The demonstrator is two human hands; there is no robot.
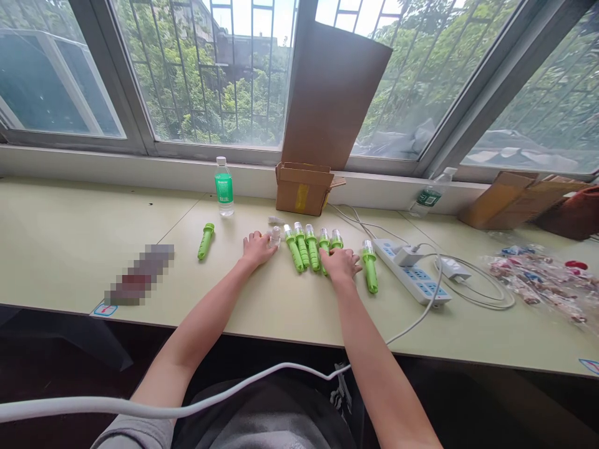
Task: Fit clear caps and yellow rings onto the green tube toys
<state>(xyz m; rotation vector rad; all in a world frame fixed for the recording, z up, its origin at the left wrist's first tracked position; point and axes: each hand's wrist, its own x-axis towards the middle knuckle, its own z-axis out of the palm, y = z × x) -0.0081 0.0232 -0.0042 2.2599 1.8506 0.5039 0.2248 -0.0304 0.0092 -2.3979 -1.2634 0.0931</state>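
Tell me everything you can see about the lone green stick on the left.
The green stick looks like plastic, with a wider head and a narrower shaft bearing darker marks. No clear cap shows on it. It lies on the pale table, head pointing away from the person and slightly right, nearer than the water bottle. Only the table touches it; the left hand is apart, to its right.

From a distance I list: left sleeve (140,433), short, plain grey; one garment (224,405), near black, with a blurred paler grey area at the front; bare left hand (256,251), bare right hand (343,265); one smooth white cable (187,411), crossing in front of the garment.
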